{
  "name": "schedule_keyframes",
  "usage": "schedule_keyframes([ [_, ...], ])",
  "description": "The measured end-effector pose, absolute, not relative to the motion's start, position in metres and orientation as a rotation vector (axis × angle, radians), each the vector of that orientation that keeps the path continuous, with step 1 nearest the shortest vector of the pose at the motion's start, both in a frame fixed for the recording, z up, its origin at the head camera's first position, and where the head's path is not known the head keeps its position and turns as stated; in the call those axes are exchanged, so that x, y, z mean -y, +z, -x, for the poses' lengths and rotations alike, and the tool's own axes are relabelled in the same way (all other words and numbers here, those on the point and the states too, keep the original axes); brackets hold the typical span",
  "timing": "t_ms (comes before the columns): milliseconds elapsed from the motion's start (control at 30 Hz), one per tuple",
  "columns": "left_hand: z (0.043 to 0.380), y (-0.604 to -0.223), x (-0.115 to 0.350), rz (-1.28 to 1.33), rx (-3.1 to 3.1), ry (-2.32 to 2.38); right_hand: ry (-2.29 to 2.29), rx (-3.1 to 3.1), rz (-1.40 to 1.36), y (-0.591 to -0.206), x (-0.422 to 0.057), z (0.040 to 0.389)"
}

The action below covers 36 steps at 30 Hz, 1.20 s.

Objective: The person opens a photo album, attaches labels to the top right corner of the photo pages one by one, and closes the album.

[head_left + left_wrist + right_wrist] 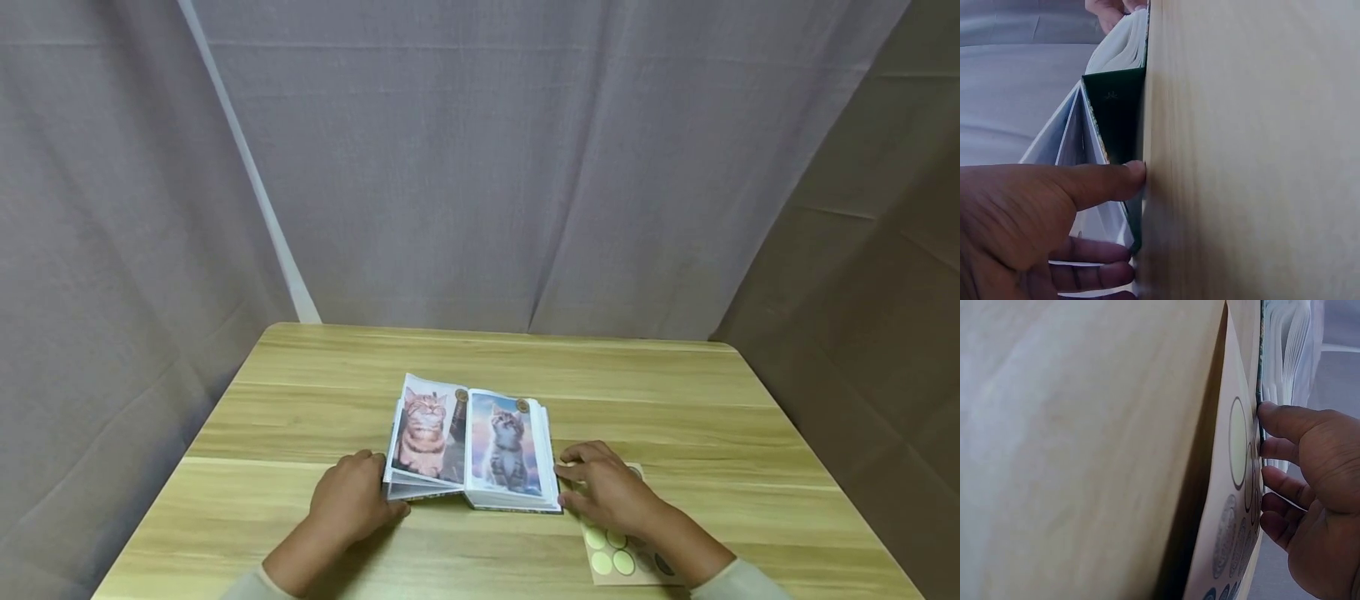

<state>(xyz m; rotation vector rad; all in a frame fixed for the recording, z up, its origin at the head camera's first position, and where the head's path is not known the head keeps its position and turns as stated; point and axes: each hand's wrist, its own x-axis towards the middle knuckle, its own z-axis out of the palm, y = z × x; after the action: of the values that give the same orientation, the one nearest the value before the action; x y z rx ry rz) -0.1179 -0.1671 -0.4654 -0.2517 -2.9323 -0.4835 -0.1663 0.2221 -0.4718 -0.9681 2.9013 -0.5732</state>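
A photo album (467,486) lies spread on the table, a cat picture on each visible page and a small round sticker near each picture's upper right corner. My left hand (351,497) is at the album's left edge. In the left wrist view its thumb (1107,182) stretches across the near end of the raised green cover (1116,103), while the other fingers reach the outer edge. On the opposite side, my right hand (611,492) rests its fingertips along the right edge. The right wrist view shows those fingers (1285,484) slightly bent against the cover's rim.
Under the right hand and wrist lies a sheet of round stickers (600,575), partly hidden; its edge stands off the tabletop in the right wrist view. The wooden table (480,354) has grey curtains (450,167) behind it and at its sides.
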Motion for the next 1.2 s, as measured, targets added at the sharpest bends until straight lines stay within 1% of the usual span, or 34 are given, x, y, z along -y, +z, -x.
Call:
schedule_keyframes([
  [200, 0.119, -0.467, 0.162, 0.311, 2.883, -0.505, -0.602, -2.886, 0.989, -0.473, -0.228, 0.168],
  [467, 0.117, -0.47, 0.153, 0.241, 2.808, -0.518, -0.631, -2.864, 1.018, -0.471, -0.232, 0.17],
  [633, 0.119, -0.469, 0.146, 0.161, 2.711, -0.622, -0.632, -2.878, 1.044, -0.471, -0.234, 0.172],
  [733, 0.118, -0.464, 0.141, 0.165, 2.61, -0.692, -0.644, -2.89, 1.044, -0.472, -0.235, 0.173],
  [800, 0.117, -0.46, 0.138, 0.207, 2.529, -0.703, -0.655, -2.891, 1.03, -0.473, -0.236, 0.173],
  [1033, 0.113, -0.446, 0.124, 0.493, 2.267, -0.593, -0.703, -2.872, 1.024, -0.475, -0.238, 0.174],
  [1200, 0.112, -0.439, 0.112, 0.591, 2.188, -0.52, -0.713, -2.857, 1.093, -0.476, -0.237, 0.175],
])
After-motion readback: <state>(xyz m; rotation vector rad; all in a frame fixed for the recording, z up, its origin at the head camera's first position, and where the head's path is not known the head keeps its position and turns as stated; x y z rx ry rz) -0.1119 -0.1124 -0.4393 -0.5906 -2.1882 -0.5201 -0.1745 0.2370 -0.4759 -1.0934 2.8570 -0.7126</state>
